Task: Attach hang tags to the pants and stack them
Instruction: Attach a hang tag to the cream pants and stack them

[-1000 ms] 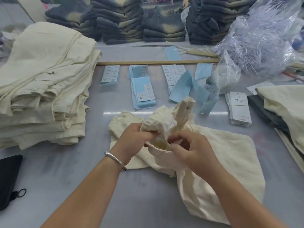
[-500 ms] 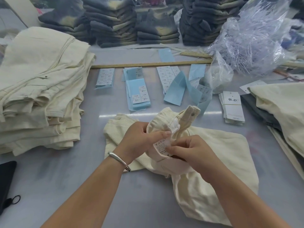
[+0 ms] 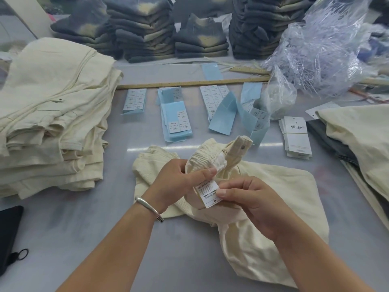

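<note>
Cream pants point(image 3: 277, 190) lie crumpled on the grey table point(image 3: 117, 228) in front of me, the waistband turned up with its button tab at the top. My left hand point(image 3: 179, 182) grips the turned-out waistband. My right hand point(image 3: 250, 199) pinches the white sewn-in care label point(image 3: 207, 191), printed "MADE IN CHINA" and "M", and holds it flat. A pile of white hang tags point(image 3: 295, 137) lies to the right. A tall stack of folded cream pants point(image 3: 52, 114) rests at the left.
Blue sheets with size stickers point(image 3: 176, 121) lie in a row behind the pants, beyond them a wooden ruler point(image 3: 189, 83). Dark washed pants point(image 3: 147, 30) are stacked at the back. Crumpled plastic bags point(image 3: 322, 51) fill the back right. More cream fabric point(image 3: 357, 140) lies right, a black pouch point(image 3: 8, 234) left.
Both hands have opened the waistband further and pulled the care label out flat, so its print now shows. The view has tilted slightly.
</note>
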`<action>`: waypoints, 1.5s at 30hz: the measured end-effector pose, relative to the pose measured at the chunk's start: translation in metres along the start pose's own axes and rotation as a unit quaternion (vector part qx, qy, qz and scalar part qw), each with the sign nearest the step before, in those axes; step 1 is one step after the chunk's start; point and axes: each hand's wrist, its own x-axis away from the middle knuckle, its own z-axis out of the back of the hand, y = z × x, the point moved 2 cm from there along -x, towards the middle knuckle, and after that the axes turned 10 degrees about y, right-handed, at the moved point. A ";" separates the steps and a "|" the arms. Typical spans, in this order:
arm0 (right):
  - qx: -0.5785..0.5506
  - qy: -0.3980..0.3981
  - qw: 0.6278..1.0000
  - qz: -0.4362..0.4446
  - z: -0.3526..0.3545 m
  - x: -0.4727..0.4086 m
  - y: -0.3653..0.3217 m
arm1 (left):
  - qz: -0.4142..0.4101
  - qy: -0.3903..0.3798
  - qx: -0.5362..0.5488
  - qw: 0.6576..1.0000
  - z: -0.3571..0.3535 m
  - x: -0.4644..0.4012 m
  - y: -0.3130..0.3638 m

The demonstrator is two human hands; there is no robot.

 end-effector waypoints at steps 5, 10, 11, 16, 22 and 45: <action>-0.002 -0.008 1.000 0.029 -0.002 0.002 -0.001 | -0.007 0.008 -0.006 1.000 0.000 0.002 0.003; -0.006 -0.008 0.999 0.046 -0.005 0.003 -0.002 | -0.008 0.008 -0.006 1.000 0.001 0.003 0.003; -0.006 -0.011 0.999 0.045 -0.005 0.003 -0.002 | -0.006 0.009 -0.011 1.000 0.002 0.002 0.003; 0.033 -0.004 0.999 0.034 -0.006 -0.003 0.003 | 0.003 0.027 -0.028 0.999 0.010 -0.005 -0.008; 0.469 0.262 0.790 0.296 0.001 -0.019 0.017 | 0.024 0.188 -0.279 0.941 0.052 -0.025 -0.044; 0.388 -0.013 0.846 0.365 -0.126 -0.082 -0.003 | 0.024 0.047 0.206 0.977 0.105 -0.020 -0.054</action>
